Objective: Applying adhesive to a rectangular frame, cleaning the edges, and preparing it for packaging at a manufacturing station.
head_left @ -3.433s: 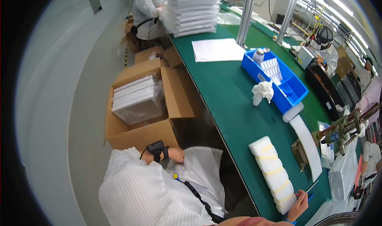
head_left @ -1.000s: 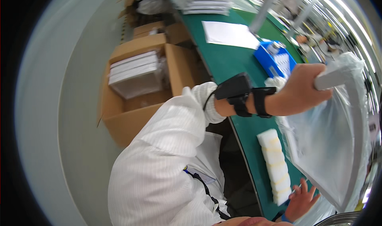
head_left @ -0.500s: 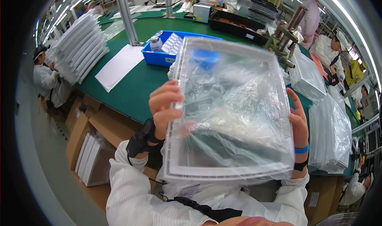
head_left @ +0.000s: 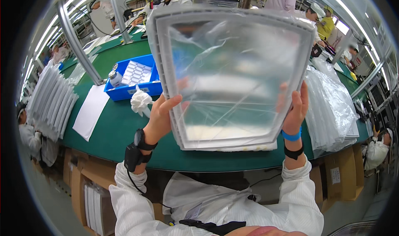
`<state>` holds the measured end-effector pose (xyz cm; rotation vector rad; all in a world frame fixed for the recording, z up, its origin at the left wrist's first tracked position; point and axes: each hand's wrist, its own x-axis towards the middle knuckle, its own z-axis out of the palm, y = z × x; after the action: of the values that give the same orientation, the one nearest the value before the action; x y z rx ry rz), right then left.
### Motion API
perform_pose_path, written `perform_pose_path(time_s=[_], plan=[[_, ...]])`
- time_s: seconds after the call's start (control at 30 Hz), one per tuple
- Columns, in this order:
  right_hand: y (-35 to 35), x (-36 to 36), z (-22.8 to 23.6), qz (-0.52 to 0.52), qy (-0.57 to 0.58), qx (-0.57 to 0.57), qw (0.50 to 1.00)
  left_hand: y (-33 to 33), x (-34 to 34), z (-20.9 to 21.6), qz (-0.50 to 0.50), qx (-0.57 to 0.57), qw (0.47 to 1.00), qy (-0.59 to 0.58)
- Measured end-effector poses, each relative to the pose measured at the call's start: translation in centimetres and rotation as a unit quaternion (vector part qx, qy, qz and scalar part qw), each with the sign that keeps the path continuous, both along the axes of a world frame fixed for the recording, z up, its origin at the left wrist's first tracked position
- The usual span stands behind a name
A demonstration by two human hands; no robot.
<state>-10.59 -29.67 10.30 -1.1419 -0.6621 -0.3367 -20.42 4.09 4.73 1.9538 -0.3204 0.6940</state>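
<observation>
Between my hands is a white rectangular frame with a glossy, see-through middle [head_left: 232, 80], covered in clear plastic film. It is tilted, its far edge raised above the green table. My left hand [head_left: 161, 113] grips its left edge, thumb on the near face and fingers behind. On the right edge my right hand [head_left: 296, 109] is closed the same way, its fingers partly hidden by the frame. A crumpled white cloth-like bundle [head_left: 141, 100] lies on the table beside my left hand.
A blue tray [head_left: 129, 92] holding a bottle and a white sheet of labels stands at the left. Farther left are white paper [head_left: 89, 113] and a stack of white panels [head_left: 50, 101]. Film-wrapped panels [head_left: 330, 111] lie at the right. Cardboard boxes [head_left: 343, 176] stand below.
The wrapped frame has moved away from my body and over the table, held in both hands. Its film looks smoother now. My view has shifted too.
</observation>
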Motion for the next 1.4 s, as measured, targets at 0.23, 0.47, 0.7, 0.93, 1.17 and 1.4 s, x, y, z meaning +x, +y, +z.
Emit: perform_pose_path(time_s=[0.23,0.47,0.7,0.93,1.17,1.4], plan=[[-0.9,2.3,-4.0,0.044,0.011,0.021,0.999,0.6,2.8,-3.3,0.001,0.21,0.956,-0.206],[-1.7,2.2,-6.1,0.047,0.013,0.045,0.998,1.0,2.0,-6.5,0.008,0.21,0.962,-0.176],[-2.6,1.9,-7.1,0.036,0.034,0.061,0.997,1.7,1.6,-9.6,-0.011,0.152,0.977,-0.152],[-3.1,2.3,-8.2,0.011,0.022,0.064,0.998,0.8,1.0,-7.8,-0.037,0.086,0.987,-0.134],[-5.7,3.9,-8.6,-0.449,-0.345,-0.204,0.798,0.0,0.6,-5.0,-0.147,0.014,0.982,-0.12],[-6.1,3.6,-10.7,-0.406,-0.319,-0.23,0.825,-0.6,1.1,-4.8,-0.125,0.088,0.988,0.0]])
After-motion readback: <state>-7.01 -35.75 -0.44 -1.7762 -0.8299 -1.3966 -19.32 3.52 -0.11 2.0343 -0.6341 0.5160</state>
